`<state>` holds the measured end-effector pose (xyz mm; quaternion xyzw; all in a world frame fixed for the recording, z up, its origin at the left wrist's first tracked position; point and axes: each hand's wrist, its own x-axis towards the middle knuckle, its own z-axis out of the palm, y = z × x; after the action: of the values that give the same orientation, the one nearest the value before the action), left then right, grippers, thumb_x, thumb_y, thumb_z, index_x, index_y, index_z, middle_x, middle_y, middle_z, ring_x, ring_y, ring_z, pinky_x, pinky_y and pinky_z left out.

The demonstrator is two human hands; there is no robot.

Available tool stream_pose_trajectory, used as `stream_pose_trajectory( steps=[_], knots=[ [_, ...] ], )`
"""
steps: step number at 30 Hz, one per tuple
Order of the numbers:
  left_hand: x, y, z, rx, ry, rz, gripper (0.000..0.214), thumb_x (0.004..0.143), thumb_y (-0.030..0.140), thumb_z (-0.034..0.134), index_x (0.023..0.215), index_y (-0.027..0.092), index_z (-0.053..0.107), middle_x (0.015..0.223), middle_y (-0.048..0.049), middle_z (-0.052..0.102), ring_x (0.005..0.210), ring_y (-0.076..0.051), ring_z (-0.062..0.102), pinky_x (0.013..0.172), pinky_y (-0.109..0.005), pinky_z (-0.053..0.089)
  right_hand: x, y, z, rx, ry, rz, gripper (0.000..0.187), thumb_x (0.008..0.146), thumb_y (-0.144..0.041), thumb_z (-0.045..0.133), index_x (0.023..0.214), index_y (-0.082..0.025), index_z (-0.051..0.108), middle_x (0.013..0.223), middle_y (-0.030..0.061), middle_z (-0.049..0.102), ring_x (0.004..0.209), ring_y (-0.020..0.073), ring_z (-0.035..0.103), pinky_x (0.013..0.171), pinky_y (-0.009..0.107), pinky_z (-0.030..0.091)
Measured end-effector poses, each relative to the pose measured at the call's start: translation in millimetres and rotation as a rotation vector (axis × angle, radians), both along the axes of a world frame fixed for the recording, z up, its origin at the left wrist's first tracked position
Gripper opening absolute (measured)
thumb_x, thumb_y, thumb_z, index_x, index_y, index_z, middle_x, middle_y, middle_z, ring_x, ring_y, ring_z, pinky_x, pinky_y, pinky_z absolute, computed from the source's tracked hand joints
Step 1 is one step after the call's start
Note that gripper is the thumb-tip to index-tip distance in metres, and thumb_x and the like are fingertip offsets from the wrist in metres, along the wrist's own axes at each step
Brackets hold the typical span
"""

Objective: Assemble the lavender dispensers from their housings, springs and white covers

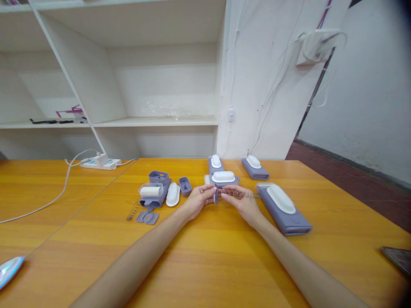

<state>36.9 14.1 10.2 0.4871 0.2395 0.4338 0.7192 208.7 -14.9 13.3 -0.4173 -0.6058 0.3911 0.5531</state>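
My left hand point(199, 200) pinches a thin grey plastic plate point(216, 194), held on edge above the table. Close beside it, my right hand point(244, 205) grips a long metal coil spring point(236, 193), whose left end meets the plate. Behind both hands lies a grey plastic case with a white oval part point(224, 176) on top. To the left are a grey housing with a clear cover and white roller point(151, 191), a white ribbed oval piece point(173, 194), small grey cups point(185, 186), a flat grey cut-out plate point(147, 217) and another spring point(133, 210).
Grey cases with white tops stand at the right point(284, 205) and back right point(255, 167). A power strip point(101, 162) with a white cable lies at the back left. A mouse point(11, 270) and a dark phone-like object point(398, 259) sit near the edges. White shelves point(154, 122) rise behind.
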Motion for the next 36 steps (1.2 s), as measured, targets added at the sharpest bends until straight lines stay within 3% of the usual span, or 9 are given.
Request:
stream_pose_trajectory(
  steps=[13, 22, 29, 36],
  knots=[
    [-1, 3, -3.7, -0.026, -0.022, 0.019, 0.045, 0.07, 0.033, 0.071, 0.108, 0.013, 0.058, 0.102, -0.0128, 0.065, 0.082, -0.016, 0.063, 0.074, -0.026, 0.046, -12, -7, 5.0, -0.056, 0.055, -0.116, 0.02, 0.066, -0.036, 0.07, 0.078, -0.019, 0.066, 0.076, 0.0064, 0.071, 0.067, 0.022, 0.066, 0.064, 0.034, 0.053],
    [-1, 3, -7.0, 0.001, -0.016, 0.018, 0.045, 0.071, 0.026, 0.071, 0.112, 0.014, 0.056, 0.106, -0.0134, 0.063, 0.088, -0.016, 0.062, 0.076, -0.025, 0.045, -15, -6, 1.3, -0.144, 0.126, -0.14, 0.028, 0.065, -0.041, 0.07, 0.078, -0.015, 0.065, 0.077, 0.0068, 0.07, 0.063, 0.0196, 0.066, 0.06, 0.03, 0.053],
    [-2, 3, -5.9, -0.019, -0.042, 0.002, 0.043, 0.074, 0.028, 0.068, 0.113, 0.014, 0.055, 0.104, -0.013, 0.064, 0.088, -0.017, 0.062, 0.081, -0.03, 0.045, -17, -8, 3.8, -0.155, 0.238, -0.12, 0.026, 0.064, -0.036, 0.072, 0.08, -0.016, 0.065, 0.081, 0.0064, 0.071, 0.069, 0.0188, 0.066, 0.067, 0.03, 0.053],
    [-3, 2, -2.4, -0.022, -0.071, -0.065, 0.053, 0.066, 0.018, 0.074, 0.115, 0.015, 0.054, 0.107, -0.0134, 0.063, 0.094, -0.02, 0.061, 0.086, -0.033, 0.043, -5, -3, -2.6, -0.106, 0.304, -0.08, 0.025, 0.065, -0.032, 0.073, 0.084, -0.018, 0.064, 0.082, 0.0046, 0.07, 0.071, 0.0169, 0.063, 0.069, 0.03, 0.051]
  ],
)
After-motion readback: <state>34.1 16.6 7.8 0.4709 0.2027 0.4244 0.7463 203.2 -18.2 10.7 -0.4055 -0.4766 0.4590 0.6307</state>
